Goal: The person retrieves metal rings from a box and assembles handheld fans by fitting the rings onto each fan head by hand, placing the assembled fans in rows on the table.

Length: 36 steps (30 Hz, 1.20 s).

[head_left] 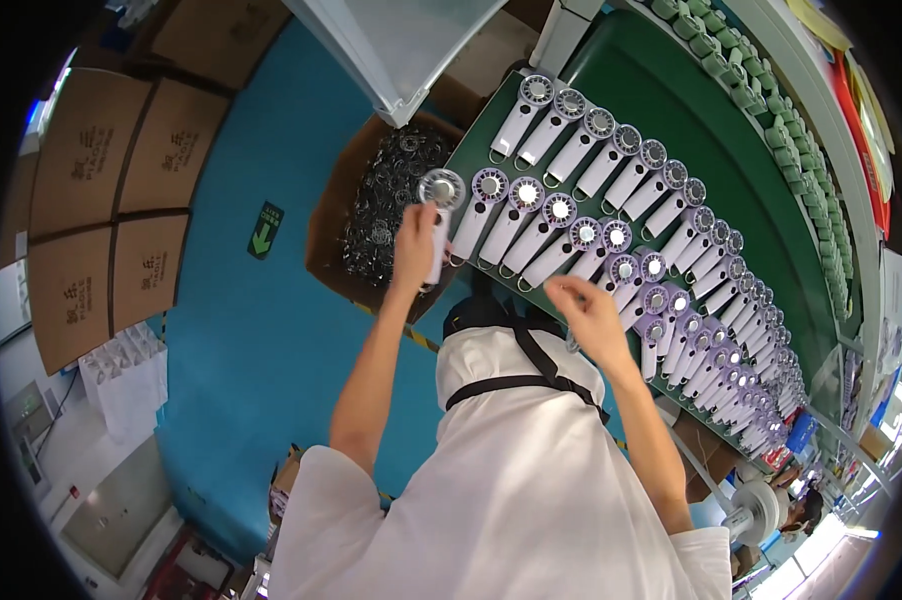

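Observation:
My left hand grips a white handheld fan by its handle, upright, with the round silver-grilled head at the top. It is held at the left end of the green work surface. My right hand is in front of my waist with its fingers curled together; whatever they may hold is too small to make out. Beside both hands, two long rows of white and lilac handheld fans lie on the green surface, heads pointing away from me and a loop at many of the handle ends.
An open cardboard box full of dark round parts stands on the blue floor to the left. A rack of pale green pieces runs along the far side. Stacked cartons stand at far left, and a grey-white panel juts in at the top.

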Available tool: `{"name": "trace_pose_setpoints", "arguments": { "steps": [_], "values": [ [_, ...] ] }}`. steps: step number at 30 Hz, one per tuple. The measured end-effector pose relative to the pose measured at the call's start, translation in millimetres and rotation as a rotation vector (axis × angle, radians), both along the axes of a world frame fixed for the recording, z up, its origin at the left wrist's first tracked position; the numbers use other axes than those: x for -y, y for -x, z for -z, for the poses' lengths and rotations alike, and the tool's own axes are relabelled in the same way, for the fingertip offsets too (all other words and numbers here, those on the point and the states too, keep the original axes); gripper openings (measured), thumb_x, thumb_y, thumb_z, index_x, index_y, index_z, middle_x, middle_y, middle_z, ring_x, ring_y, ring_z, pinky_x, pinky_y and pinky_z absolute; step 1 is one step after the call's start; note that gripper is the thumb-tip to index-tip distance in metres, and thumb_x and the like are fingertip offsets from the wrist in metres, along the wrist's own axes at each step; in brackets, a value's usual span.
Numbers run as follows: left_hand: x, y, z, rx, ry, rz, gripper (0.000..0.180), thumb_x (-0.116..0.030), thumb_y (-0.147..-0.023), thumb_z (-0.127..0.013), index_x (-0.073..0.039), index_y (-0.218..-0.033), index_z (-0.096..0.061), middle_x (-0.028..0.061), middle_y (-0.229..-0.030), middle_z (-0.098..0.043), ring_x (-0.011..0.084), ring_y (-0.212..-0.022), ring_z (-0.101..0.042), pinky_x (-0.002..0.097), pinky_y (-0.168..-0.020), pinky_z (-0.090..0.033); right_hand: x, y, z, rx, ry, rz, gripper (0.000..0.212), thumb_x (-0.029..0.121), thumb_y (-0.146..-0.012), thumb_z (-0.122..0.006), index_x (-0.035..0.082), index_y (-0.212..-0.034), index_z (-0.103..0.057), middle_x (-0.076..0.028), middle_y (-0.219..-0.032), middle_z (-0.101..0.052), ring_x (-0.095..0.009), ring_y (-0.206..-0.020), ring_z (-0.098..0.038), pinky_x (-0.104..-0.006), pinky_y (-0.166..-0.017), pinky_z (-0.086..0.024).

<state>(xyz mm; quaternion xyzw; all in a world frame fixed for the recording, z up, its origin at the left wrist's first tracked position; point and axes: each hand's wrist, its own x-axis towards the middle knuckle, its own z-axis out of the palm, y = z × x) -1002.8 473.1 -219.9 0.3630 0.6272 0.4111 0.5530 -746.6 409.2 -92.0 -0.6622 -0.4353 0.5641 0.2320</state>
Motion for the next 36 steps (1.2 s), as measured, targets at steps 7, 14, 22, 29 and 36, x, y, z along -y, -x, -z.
{"name": "trace_pose_setpoints", "arguments": {
  "steps": [7,14,22,29,36],
  "values": [
    [-46.6,5.4,74.2,-0.384,-0.148,0.071,0.047,-0.041,-0.101,-0.044,0.004,-0.099,-0.059,0.0249,-0.093,-0.063,0.0415,-0.089,-0.06,0.0444,-0.08,-0.045,1.6,5.6,34.7,0.009,0.024,-0.016,0.025,0.023,-0.09,-0.067,-0.001,-0.095,-0.069,0.004,-0.058,-0.048,-0.005,-0.053,-0.039,-0.0249,-0.049,-0.033],
    [-55.6,-11.8,88.0,-0.564,-0.307,0.158,0.046,-0.036,-0.102,-0.042,0.006,-0.097,-0.062,0.0245,-0.096,-0.06,0.0399,-0.097,-0.051,0.0461,-0.088,-0.04,-12.5,30.4,25.5,0.028,-0.009,-0.089,0.027,0.025,-0.091,-0.066,-0.002,-0.097,-0.066,-0.001,-0.059,-0.053,-0.008,-0.051,-0.043,-0.0273,-0.049,-0.036],
    [-39.9,-25.5,60.2,-0.81,-0.437,-0.079,0.035,-0.032,-0.094,-0.059,0.002,-0.102,-0.06,0.0199,-0.096,-0.057,0.0382,-0.098,-0.05,0.0466,-0.09,-0.039,-11.6,23.6,35.2,-0.046,0.025,-0.053,0.026,0.023,-0.091,-0.066,-0.002,-0.099,-0.066,-0.001,-0.07,-0.059,-0.007,-0.063,-0.049,-0.0249,-0.057,-0.041],
    [-4.8,-60.0,42.1,-1.172,-0.382,0.318,0.04,-0.032,-0.085,-0.066,0.002,-0.105,-0.057,0.0159,-0.098,-0.052,0.0334,-0.095,-0.05,0.0419,-0.08,-0.04,-13.9,17.8,37.7,-0.083,0.024,0.0,0.02,0.013,-0.09,-0.063,-0.001,-0.103,-0.067,-0.002,-0.076,-0.061,-0.008,-0.069,-0.052,-0.0251,-0.065,-0.044],
    [-7.5,-70.6,45.5,-1.111,-0.335,0.28,0.044,-0.026,-0.08,-0.072,0.005,-0.106,-0.054,0.0178,-0.101,-0.05,0.036,-0.098,-0.048,0.0442,-0.085,-0.041,-9.0,12.6,47.2,-0.051,-0.013,-0.017,0.02,0.013,-0.089,-0.062,0.0,-0.102,-0.067,-0.003,-0.072,-0.061,-0.01,-0.063,-0.053,-0.0262,-0.06,-0.044]
  ]
}}
